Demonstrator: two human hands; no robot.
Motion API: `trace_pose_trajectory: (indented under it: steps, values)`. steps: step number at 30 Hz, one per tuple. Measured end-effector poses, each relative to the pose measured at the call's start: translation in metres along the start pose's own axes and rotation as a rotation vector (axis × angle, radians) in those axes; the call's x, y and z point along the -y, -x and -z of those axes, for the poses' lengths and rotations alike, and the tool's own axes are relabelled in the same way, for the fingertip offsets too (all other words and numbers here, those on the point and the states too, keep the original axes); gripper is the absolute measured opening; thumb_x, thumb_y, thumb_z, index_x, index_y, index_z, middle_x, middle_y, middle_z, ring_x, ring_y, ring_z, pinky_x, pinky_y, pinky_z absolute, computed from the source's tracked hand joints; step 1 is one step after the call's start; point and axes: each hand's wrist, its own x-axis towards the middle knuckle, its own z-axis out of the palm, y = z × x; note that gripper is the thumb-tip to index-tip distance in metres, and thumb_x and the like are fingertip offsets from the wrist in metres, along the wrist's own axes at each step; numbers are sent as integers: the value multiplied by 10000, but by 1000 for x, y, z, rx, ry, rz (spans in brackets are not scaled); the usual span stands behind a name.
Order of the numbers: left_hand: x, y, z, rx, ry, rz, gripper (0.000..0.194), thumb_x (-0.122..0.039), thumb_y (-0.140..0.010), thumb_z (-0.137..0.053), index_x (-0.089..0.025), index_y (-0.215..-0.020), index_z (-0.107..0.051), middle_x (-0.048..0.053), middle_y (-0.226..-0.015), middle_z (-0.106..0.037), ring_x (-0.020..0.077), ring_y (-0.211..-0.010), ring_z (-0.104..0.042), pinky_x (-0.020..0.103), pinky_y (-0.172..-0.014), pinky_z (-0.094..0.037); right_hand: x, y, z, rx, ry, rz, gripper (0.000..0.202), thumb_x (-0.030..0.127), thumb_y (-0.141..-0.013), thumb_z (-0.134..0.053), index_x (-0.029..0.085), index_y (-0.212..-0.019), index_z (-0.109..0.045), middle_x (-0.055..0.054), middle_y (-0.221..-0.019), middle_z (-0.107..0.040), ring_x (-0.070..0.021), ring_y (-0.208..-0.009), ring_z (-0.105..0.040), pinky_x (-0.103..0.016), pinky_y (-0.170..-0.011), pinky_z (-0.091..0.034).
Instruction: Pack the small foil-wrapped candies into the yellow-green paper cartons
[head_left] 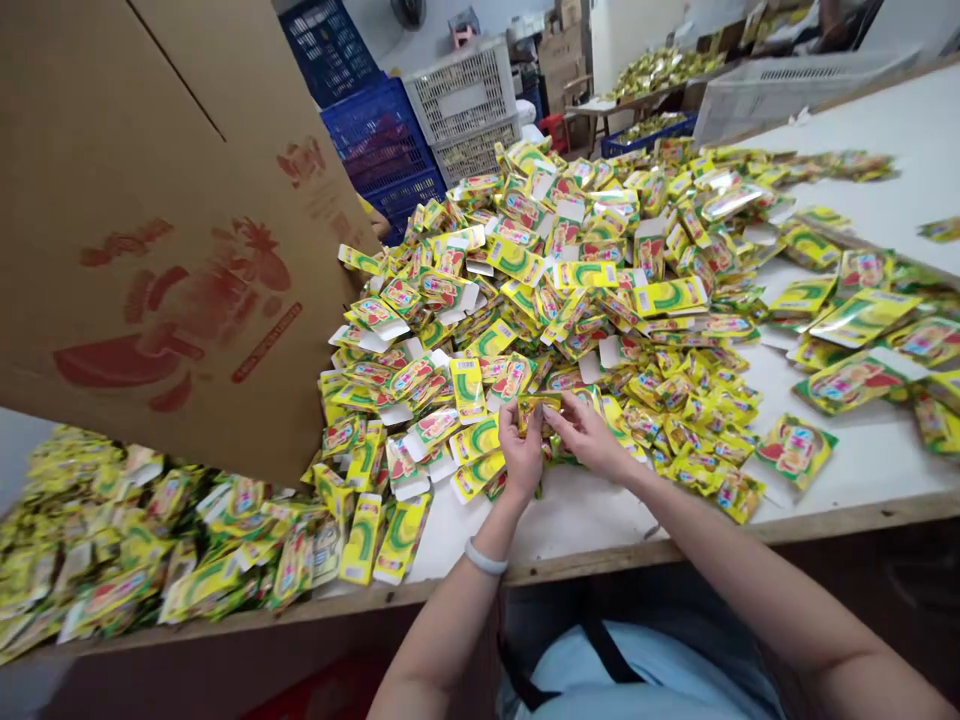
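Observation:
My left hand [523,445] and my right hand [589,435] meet over the front of a big pile of small printed cartons [517,260]. Fingers and thumbs of both are closed around a small yellow packet [541,402], mostly hidden by the fingers. Just left of my hands lie yellow-and-green cartons [469,388], several with white end flaps standing open. Small shiny yellow wrapped packets [694,425] are heaped to the right of my right hand.
A large brown cardboard box [172,200] stands tilted at the left. More cartons [217,560] spread along the table's front edge, with flat packs [862,370] at the right. Blue crates [382,135] and white crates [461,95] are stacked behind the white table [847,490].

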Motion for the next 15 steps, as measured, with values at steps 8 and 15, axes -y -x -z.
trace_pose_trajectory:
  steps: [8, 15]
  values:
    - [-12, -26, -7, 122, -297, -159, 306, -479, -996, -474, -225, -825, -493, 5, -749, -485, 177, -697, -493, 298, -682, -395, 2, -11, 13, 7, -136, 22, 317, 525, -866, -615, 213, -814, -639, -16, -708, -653, -188, -686, -603, -294, -593, -499]
    - [-25, -52, -26, 248, -310, -272, 324, -383, -983, -515, -215, -709, -480, -10, -687, -476, 156, -655, -472, 279, -666, -386, 16, -20, 36, 8, -455, -7, 439, 559, -673, -815, 235, -888, -612, 17, -755, -695, -176, -638, -677, -326, -569, -614]
